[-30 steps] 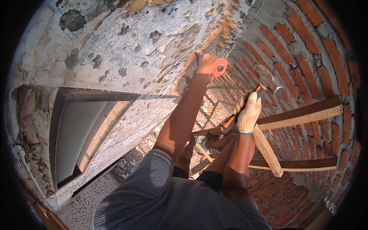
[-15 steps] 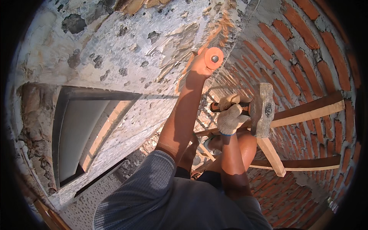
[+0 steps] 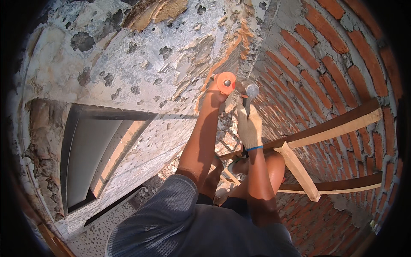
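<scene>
A: Item?

B: Steel chisel with round orange plastic hand guard (image 3: 225,82), against the rough grey plaster wall (image 3: 141,73). My left hand (image 3: 212,95) wraps its shank below the guard. Rigid, probably heavy.

A: Striker?

B: Steel-headed hammer (image 3: 251,91), gloved right hand (image 3: 249,124) fisted on the handle, head beside the guard. Wooden ladder (image 3: 329,128) and red brick wall (image 3: 342,60) crowd my right.

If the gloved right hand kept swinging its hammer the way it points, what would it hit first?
Most likely the orange-capped chisel held by the left hand. The right hand aims the hammer head at that cap, with the plastered wall behind; depth is unclear.
</scene>
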`<state>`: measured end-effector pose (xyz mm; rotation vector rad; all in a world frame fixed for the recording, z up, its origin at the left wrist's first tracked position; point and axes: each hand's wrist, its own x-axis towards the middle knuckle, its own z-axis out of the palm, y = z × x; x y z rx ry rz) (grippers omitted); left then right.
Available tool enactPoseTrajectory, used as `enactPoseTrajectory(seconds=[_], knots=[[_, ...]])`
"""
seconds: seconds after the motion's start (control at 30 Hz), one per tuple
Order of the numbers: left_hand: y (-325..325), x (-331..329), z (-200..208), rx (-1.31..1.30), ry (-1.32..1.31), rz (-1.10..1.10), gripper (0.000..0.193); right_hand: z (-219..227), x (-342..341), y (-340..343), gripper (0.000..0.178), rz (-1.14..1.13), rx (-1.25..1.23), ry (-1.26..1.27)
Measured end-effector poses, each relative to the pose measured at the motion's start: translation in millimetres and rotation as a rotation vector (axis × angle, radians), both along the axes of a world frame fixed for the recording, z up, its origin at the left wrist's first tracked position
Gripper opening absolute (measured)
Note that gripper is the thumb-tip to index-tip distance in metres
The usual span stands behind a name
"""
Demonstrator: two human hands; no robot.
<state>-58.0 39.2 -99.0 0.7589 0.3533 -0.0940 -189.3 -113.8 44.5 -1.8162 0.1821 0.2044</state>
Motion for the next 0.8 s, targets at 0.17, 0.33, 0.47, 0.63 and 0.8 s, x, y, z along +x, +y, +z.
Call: enactPoseTrajectory(seconds=[0.17, 0.33, 0.47, 0.63, 0.8], knots=[[-16.6, -46.5, 32.9, -0.065, 0.075, -0.214, 0.017, -5.2, -5.1, -19.5, 0.025, -0.226, 0.494, -0.145], [-39.7, -15.5, 74.0, 0.004, 0.076, -0.278, 0.016, -2.0, 4.6, -44.7, 0.025, -0.308, 0.338, -0.164], [-37.8, 37.3, 94.2, -0.288, -0.078, -0.241, 0.014, -3.7, 7.0, -55.5, 0.027, -0.297, 0.467, -0.116], [-52.2, 82.3, 97.0, -0.217, -0.022, -0.141, 0.008, -7.3, 9.5, -56.7, 0.034, -0.292, 0.442, -0.110], [-60.9, 98.7, 107.8, -0.409, 0.128, -0.038, 0.015, -8.9, 14.1, -56.2, 0.032, -0.260, 0.452, -0.077]])
